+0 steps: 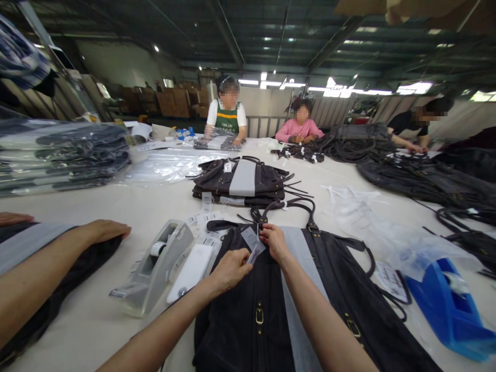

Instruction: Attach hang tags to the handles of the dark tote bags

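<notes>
A black handbag with brass buckles lies flat before me, a pale paper band wrapped around its middle. My left hand pinches a small tag over the bag's upper left part. Another grey-white hang tag lies right behind it. At the base of the bag handle, the fingers of my right hand are pressed together close to the tags. Whatever they grip there is too small to make out.
Left of the bag are a white phone-like object, a grey tape dispenser and a co-worker's hand. A blue tape dispenser stands at right. Banded bags lie ahead; wrapped bags are stacked at left. Several people work around the table.
</notes>
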Tool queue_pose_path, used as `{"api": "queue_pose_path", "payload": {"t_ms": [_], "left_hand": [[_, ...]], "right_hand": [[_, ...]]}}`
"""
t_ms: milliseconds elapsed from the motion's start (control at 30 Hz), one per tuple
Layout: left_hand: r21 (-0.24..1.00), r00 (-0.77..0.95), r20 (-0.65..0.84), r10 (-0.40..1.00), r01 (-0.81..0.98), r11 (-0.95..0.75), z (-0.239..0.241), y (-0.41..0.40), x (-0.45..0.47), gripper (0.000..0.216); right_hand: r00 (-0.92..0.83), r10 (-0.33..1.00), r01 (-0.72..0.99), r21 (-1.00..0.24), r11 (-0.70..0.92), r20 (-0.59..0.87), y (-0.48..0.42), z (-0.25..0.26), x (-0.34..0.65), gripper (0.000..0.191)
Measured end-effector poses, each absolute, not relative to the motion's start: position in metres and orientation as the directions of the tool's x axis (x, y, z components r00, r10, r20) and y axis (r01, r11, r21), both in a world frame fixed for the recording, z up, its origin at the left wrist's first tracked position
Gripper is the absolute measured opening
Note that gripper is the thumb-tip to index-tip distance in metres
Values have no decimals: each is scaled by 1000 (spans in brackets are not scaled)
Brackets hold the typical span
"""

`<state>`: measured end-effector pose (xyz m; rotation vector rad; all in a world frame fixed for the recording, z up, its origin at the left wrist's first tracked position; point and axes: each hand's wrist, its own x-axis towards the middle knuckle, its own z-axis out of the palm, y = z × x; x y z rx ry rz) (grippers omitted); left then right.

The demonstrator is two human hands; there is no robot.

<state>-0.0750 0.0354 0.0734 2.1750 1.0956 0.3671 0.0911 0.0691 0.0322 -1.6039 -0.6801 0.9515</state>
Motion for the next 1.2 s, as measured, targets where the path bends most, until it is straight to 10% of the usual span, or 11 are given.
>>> {"api": "queue_pose_path", "payload": {"t_ms": [133,300,467,900,1200], "left_hand": [[765,618,-193,762,581,-277,62,37,-71,17],[792,467,-261,845,604,-89,39,48,-75,17],[800,288,-442,850,554,229,32,61,-63,23],[716,64,-365,929,656,236,23,95,-19,15],[683,304,-613,729,668,295,54,93,-49,20]], "right_hand": [[519,851,283,-922,-263,-83,47,28,85,24],[429,903,748,-562,-353,4,40,25,70,32],[420,901,739,-536,-408,-107,51,28,65,24],[401,910,625,-695,-356,-105,48,24,71,20],[247,967,593,-799,-104,57,-11,54,96,23]]}}
